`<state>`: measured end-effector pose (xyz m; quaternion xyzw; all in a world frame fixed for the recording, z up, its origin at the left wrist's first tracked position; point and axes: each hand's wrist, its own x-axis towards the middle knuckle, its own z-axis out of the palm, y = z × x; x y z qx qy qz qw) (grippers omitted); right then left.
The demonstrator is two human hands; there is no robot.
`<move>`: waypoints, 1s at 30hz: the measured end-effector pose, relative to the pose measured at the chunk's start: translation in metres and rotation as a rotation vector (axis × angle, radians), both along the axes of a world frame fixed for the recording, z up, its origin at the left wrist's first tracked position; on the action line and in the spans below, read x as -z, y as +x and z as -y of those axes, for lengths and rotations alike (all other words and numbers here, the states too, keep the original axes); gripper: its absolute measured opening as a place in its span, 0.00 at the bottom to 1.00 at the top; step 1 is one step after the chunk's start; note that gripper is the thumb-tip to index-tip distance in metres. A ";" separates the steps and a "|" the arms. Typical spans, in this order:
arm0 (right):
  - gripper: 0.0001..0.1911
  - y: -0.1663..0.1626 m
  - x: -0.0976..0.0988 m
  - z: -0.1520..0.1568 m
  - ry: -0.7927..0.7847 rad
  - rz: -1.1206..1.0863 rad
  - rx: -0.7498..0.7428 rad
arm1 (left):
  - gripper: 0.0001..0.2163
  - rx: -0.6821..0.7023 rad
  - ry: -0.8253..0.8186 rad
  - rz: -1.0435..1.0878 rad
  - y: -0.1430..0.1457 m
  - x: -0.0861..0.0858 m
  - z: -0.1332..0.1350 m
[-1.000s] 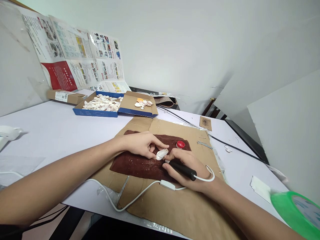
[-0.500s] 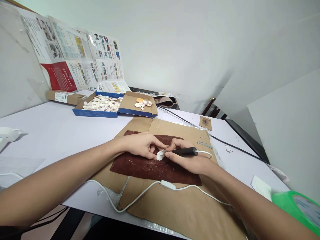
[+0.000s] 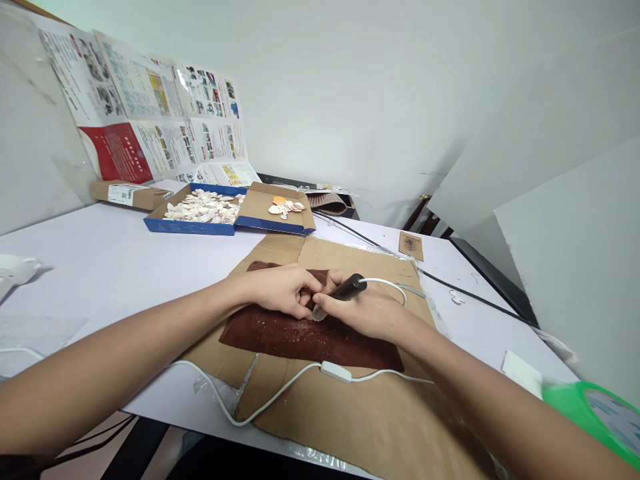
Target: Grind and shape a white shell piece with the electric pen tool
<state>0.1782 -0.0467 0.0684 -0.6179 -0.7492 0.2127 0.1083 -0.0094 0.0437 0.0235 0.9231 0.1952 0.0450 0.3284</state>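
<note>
My left hand [image 3: 286,291] pinches a small white shell [image 3: 319,313] between thumb and fingertips, low over a dark red cloth [image 3: 300,340]. Closed around a black pen-shaped electric tool [image 3: 350,287] is my right hand [image 3: 367,310], its fingertips meeting those of the left at the shell. The tool's tip is hidden behind the fingers. From its back end runs a white cord [image 3: 390,283]. Pale dust and specks lie on the cloth, which rests on flattened cardboard [image 3: 320,407].
Beyond the hands, a blue-edged box [image 3: 190,227] holds many white shells, with several more on its lid [image 3: 253,217]. A white inline switch [image 3: 336,371] lies near me. Tweezers [image 3: 413,291] and a black cable [image 3: 465,292] are at right, green tape [image 3: 575,407] at lower right.
My right hand has shifted slightly left and tilted the tool more upright, its back end rising. It now covers more of the shell. My left hand stays nearly still.
</note>
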 end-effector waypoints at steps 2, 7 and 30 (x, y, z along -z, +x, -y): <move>0.12 -0.005 0.001 0.003 0.031 -0.024 -0.032 | 0.04 -0.009 -0.002 -0.014 0.000 0.000 0.000; 0.07 -0.018 0.010 0.007 0.171 0.018 -0.108 | 0.07 -0.030 -0.008 -0.040 0.000 -0.006 0.004; 0.10 -0.032 0.032 0.022 0.254 0.438 -0.322 | 0.28 0.046 -0.075 0.063 0.000 0.000 -0.003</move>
